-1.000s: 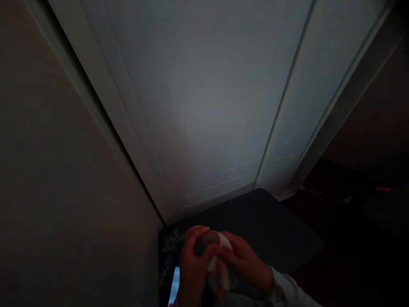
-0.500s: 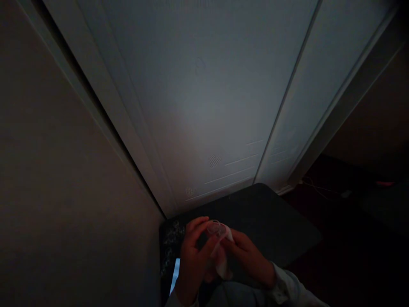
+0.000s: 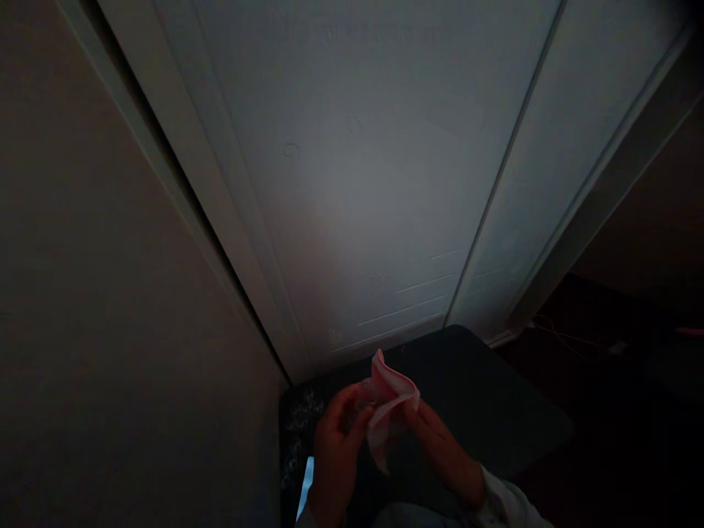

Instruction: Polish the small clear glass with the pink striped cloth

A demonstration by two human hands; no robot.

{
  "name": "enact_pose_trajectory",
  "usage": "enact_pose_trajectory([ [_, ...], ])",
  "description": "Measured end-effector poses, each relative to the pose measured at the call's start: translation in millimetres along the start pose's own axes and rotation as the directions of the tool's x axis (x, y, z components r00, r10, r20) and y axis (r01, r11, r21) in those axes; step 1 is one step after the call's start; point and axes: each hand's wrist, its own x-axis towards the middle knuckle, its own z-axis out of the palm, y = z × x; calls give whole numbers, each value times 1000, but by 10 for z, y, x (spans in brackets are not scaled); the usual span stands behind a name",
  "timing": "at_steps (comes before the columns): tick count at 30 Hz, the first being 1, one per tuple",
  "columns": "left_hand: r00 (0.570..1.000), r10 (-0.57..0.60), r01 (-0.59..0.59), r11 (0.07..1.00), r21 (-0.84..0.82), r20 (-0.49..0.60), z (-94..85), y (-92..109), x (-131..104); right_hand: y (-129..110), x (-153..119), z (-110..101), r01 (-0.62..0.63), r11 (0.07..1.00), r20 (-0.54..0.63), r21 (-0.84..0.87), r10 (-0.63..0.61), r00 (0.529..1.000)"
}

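Starting at the fingers, I find those of my right hand (image 3: 446,456) clamped on the pink-and-white cloth (image 3: 394,387), thumb towards me and the other fingers behind its right edge. My left hand (image 3: 334,456) has thumb and fingers curled about the cloth's left side; shadow hides what lies between them, so I cannot tell whether they are closed on fabric or on something within it.

The cloth is at lower centre of the frame, raised above the bench, one point standing up and a loose fold hanging down between the hands. In my judgement, good handling calls for a steady left hand and light right-hand pressure, the drooping fold gathered in so it does not catch or drag. I would also favour tilting the work towards the light before judging the result.

Beyond the hands, a pale sleeve (image 3: 509,504) covers my right wrist. The dark bench (image 3: 473,400) extends below and to the right, with a bright strip (image 3: 306,484) beside the left wrist at lower left of centre. A pale panel (image 3: 379,176) fills the upper centre; a thin cable (image 3: 566,339) lies at lower right, in dim light.
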Motion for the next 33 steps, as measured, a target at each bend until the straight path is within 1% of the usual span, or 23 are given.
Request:
enact_pose_trajectory([
  [2, 996, 66, -73, 989, 129, 61, 27, 2, -10, -5, 13, 11, 0, 1000, 34, 15, 0, 999],
  [4, 988, 104, -124, 973, 195, 112, 51, 14, -29, -17, 29, 19, 22, 999, 52, -38, -20, 998],
  [5, 985, 110, -136, 969, 205, 133, 60, 21, -36, -19, 35, 18, 35, 996, 62, -77, -31, 998],
  [7, 979, 101, -139, 966, 219, 177, 63, 30, -42, -11, 44, 10, 23, 993, 70, -119, -15, 997],
  [9, 975, 100, -145, 962, 231, 197, 49, 21, -32, 12, 47, -3, -17, 995, 63, -100, 23, 998],
  [11, 976, 107, -149, 962, 228, 188, 22, -6, -13, 32, 49, -17, -52, 997, 24, -58, 53, 998],
  [13, 979, 110, -143, 971, 193, 174, -8, -36, 3, 36, 52, -30, -74, 997, -38, -17, 73, 997],
  [16, 978, 90, -107, 991, 82, 190, -39, -59, 9, 8, 56, -48, -95, 994, -111, 52, 101, 989],
  [19, 970, 64, -54, 997, -51, 236, -43, -55, -1, -18, 62, -66, -92, 986, -140, 137, 112, 984],
  [22, 964, 24, 1, 995, -97, 264, -34, -48, -10, -20, 73, -81, -111, 961, -150, 252, 152, 977],
  [24, 967, -41, 62, 995, -74, 253, -32, -46, -10, -25, 80, -86, -109, 951, -157, 290, 160, 975],
  [27, 965, -134, 143, 990, -22, 227, -50, -41, -4, -59, 78, -74, -104, 961, -168, 255, 150, 974],
  [30, 969, -143, 128, 988, 82, 202, -83, -25, 4, -100, 64, -44, -108, 978, -124, 181, 132, 983],
  [33, 973, -126, 91, 979, 181, 192, -94, -12, 8, -103, 54, -18, -56, 996, -110, 73, 64, 992],
])
